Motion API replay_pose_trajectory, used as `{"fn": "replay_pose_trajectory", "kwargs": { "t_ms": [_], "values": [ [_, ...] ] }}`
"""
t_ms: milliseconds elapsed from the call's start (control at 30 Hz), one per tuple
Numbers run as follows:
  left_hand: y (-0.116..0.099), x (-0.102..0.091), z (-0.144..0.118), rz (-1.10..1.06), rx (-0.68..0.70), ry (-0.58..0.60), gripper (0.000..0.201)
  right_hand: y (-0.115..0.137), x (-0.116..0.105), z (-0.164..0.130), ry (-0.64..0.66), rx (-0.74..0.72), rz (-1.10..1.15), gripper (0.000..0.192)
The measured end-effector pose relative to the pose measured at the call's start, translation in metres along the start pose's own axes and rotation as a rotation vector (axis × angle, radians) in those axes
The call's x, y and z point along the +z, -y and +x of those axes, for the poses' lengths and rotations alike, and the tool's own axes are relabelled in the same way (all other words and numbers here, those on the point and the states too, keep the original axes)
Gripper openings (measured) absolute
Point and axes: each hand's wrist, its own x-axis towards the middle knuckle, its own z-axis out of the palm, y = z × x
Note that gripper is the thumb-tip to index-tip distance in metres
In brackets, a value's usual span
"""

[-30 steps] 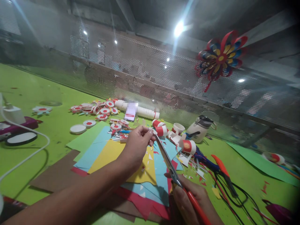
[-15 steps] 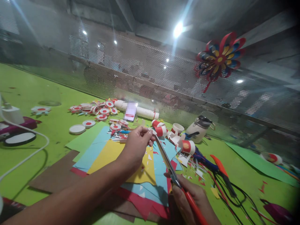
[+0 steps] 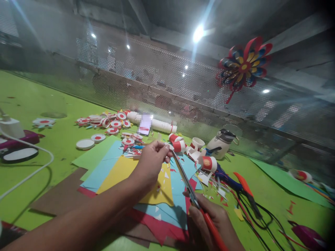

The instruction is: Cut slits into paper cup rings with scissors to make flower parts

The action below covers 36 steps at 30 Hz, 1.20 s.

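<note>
Left hand [image 3: 150, 162] at frame centre, thumb and fingertips pressed together, pinching a small white paper scrap [image 3: 170, 147] that is too small to make out in detail. Right hand [image 3: 209, 219] at lower centre-right, fingers closed around the red handles of the scissors [image 3: 187, 184]. Blades run up and left from that hand, tips meeting the scrap just right of the left fingertips; whether the blades are parted or closed cannot be told. Below both hands: overlapping coloured sheets on the green table [image 3: 52, 139], with a yellow sheet [image 3: 125, 174] on top, blue sheet [image 3: 180, 188] to its right, red sheet [image 3: 159, 226] at the lower edge, brown sheet [image 3: 57, 195] at lower left. White and red clippings are scattered over the sheets. Behind the left hand, upper left of centre: a heap of red-and-white discs [image 3: 110, 122] and a white tube [image 3: 159, 124]. Right of the scissor tips: red-and-white cups [image 3: 206, 162], then a white jug [image 3: 221, 146] with a dark lid. Right of centre on the table: a tool with an orange handle [image 3: 243, 184] beside black cords. Far left: a white charger [image 3: 10, 127] with its cable looping over the table. Upper right: a paper pinwheel [image 3: 244, 66] hanging on the perforated metal screen [image 3: 157, 83].
</note>
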Motion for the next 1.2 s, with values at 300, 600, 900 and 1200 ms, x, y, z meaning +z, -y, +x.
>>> {"fn": "replay_pose_trajectory", "kwargs": {
  "t_ms": [300, 600, 900, 1200],
  "values": [
    [-0.0026, 0.0002, -0.0014, -0.103, -0.059, -0.008, 0.010, 0.0064, 0.0020, -0.0059, 0.004, 0.058, 0.119, 0.044],
    [-0.0062, -0.0049, 0.0039, -0.087, -0.031, -0.030, 0.010, 0.0008, 0.0008, -0.0009, -0.030, 0.040, 0.131, 0.044],
    [-0.0040, -0.0048, 0.0039, 0.013, 0.029, 0.001, 0.010, 0.0009, -0.0033, -0.0016, 0.070, 0.000, 0.070, 0.046],
    [-0.0025, -0.0023, -0.0001, 0.061, 0.076, 0.030, 0.015, 0.0013, -0.0046, -0.0034, 0.066, -0.003, -0.006, 0.046]
  ]
}}
